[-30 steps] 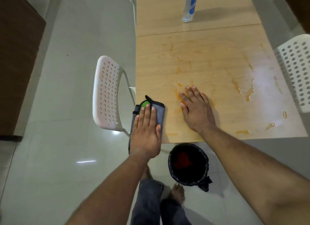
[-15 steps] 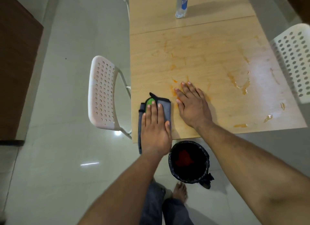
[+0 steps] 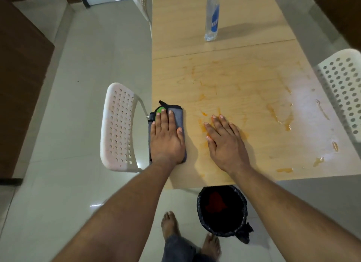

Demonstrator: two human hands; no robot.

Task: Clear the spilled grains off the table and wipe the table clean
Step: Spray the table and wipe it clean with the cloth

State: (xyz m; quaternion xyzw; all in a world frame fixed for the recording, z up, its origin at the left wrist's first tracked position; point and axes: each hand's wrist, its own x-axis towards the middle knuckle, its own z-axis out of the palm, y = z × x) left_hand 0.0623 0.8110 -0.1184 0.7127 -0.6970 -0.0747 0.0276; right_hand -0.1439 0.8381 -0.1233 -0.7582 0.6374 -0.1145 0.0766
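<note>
While both of my hands lie flat on the table (image 3: 244, 52), the items stand as follows.

Left hand (image 3: 167, 138): fingers straight and together, palm pressed down on the grey cloth (image 3: 178, 117); nothing gripped. The cloth is folded, has a dark trim and a green patch under my fingertips, and lies at the table's left edge near the front corner.

Right hand (image 3: 224, 142): fingers straight and slightly spread, palm on the bare wood just right of the cloth, not touching it; it holds nothing.

Orange smears (image 3: 281, 115): wet streaks and blobs across the near half of the tabletop, some at my right fingertips, more toward the right and front edges. Loose grains cannot be made out.

Bin (image 3: 221, 211): lined with a black bag, on the floor just below the table's front edge, something red inside.

Water bottle (image 3: 212, 15): clear, blue label, upright on the far section of the table.

White perforated chairs: one (image 3: 119, 127) at the table's left side, another (image 3: 343, 85) at its right.

My bare feet (image 3: 170, 224): on the tiled floor beside the bin.
</note>
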